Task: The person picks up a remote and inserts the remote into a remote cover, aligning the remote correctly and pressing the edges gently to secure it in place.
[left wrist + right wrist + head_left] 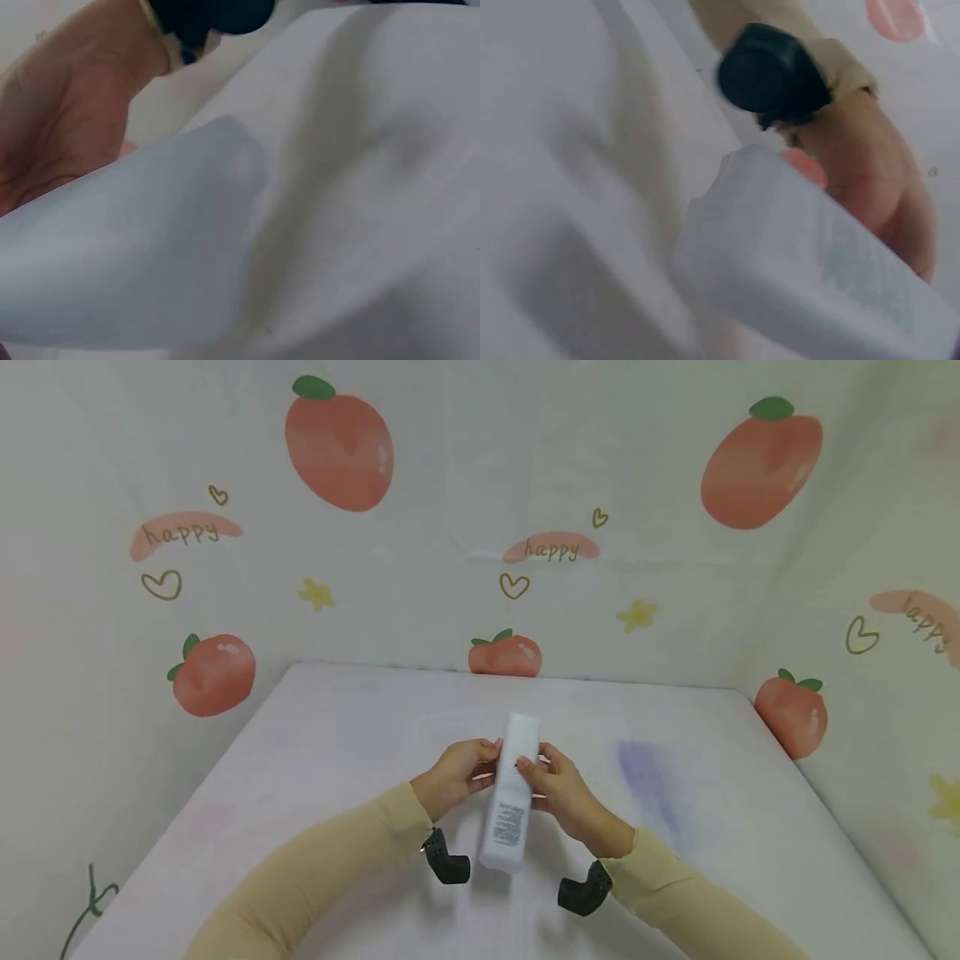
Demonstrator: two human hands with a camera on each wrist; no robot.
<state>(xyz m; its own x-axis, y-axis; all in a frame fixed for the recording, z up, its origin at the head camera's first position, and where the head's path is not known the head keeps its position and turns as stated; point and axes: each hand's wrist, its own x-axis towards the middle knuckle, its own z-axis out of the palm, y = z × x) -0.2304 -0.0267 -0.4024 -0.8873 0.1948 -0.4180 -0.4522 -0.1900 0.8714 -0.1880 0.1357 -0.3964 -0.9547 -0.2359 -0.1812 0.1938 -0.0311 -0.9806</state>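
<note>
A long white container (pixel 512 785) with rounded edges and a block of grey print (pixel 508 824) is held tilted above the tabletop, its kind not clear. My right hand (pixel 566 789) grips it at mid-length, thumb on the upper face and fingers around the right side. At the upper left side, my left hand (pixel 453 777) holds it between thumb and fingers, their tips partly hidden. Close up in the left wrist view, the smooth container (pixel 135 247) partly covers the right hand (pixel 75 97). The right wrist view shows the container's end (pixel 727 225) and the left hand (pixel 877 172) behind.
A white-covered table (pixel 360 710) carries a bluish-purple smear (pixel 648 785) on the right. White sheets with printed fruit (pixel 341 452) enclose the back and sides. Black wrist devices (pixel 447 860) are worn over beige sleeves (pixel 322 868).
</note>
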